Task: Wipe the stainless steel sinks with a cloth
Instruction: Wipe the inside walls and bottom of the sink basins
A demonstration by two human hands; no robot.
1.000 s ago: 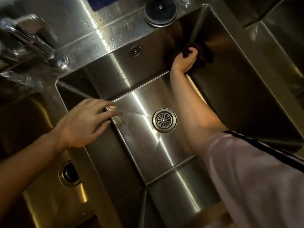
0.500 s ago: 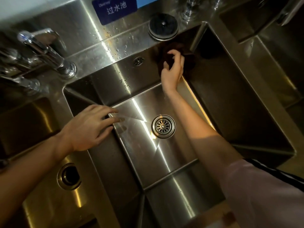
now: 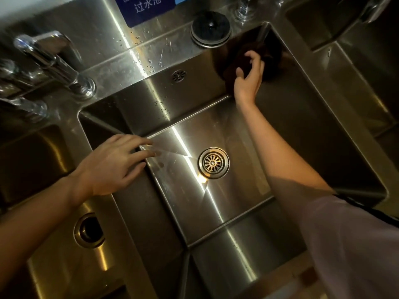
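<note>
Three stainless steel sink basins are in view: a middle basin, a left basin and a right basin. Two drains are visible, one strainer drain in the middle basin and one dark drain opening in the left. There is one small overflow grille, one round black sink plug on the back ledge, one dark cloth, one blue sign and one faucet. Two bare hands appear, a left hand and a right hand.
</note>
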